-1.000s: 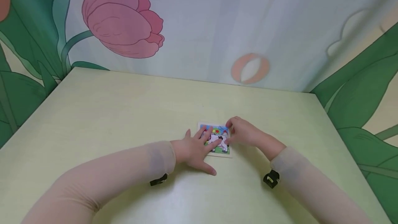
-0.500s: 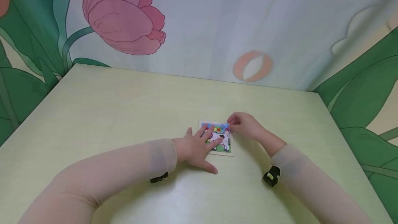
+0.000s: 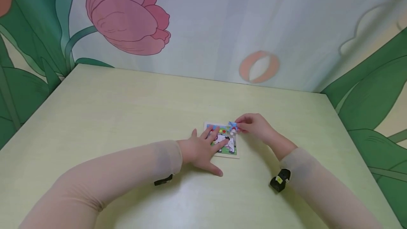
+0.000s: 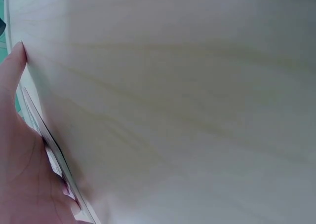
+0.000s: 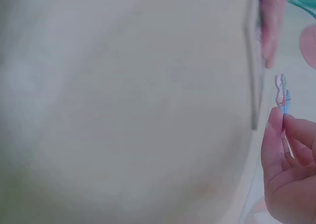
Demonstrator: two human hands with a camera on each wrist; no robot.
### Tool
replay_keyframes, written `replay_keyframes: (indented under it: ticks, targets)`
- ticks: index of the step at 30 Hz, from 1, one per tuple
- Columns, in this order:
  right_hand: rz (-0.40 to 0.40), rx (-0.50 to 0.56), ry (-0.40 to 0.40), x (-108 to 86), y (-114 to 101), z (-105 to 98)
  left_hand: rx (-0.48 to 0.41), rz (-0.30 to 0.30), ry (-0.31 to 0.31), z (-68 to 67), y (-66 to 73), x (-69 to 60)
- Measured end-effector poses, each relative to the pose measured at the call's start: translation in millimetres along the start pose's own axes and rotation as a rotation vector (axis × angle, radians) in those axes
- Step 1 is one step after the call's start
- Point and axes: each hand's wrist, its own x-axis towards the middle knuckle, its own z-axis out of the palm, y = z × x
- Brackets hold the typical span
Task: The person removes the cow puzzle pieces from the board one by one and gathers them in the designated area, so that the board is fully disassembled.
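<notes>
The puzzle (image 3: 229,151) lies flat on the tabletop (image 3: 133,112), a little right of centre, its pale border framing a white, dark-patched cow on green. The left hand (image 3: 201,152) is spread palm down over the puzzle's left part, its grip released: fingers straight and apart on the picture, thumb pointing out over the tabletop toward the person. The right hand (image 3: 257,127) has its grip pinching a blue piece (image 3: 233,126) with a touch of red, between thumb and fingertip. In the head view the piece overlaps the puzzle's far right corner; the right wrist view shows it apart from the board. Beige sleeves (image 3: 127,163) cover both arms, with a black device under each cuff. Behind the tabletop hangs a pale cloth (image 3: 203,27) bearing a pink flower (image 3: 127,18).
</notes>
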Motion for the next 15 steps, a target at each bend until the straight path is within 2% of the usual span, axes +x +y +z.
replay_keyframes:
  ticks: [5,15]
  targets:
    - [0.029,0.056,0.004,-2.4,6.1,-8.3,0.003,-0.002,-0.004,-1.5,-0.1,0.0]
    - [0.039,0.024,-0.014,-6.8,18.6,-20.6,0.013,-0.006,0.002,-0.6,1.2,-2.1]
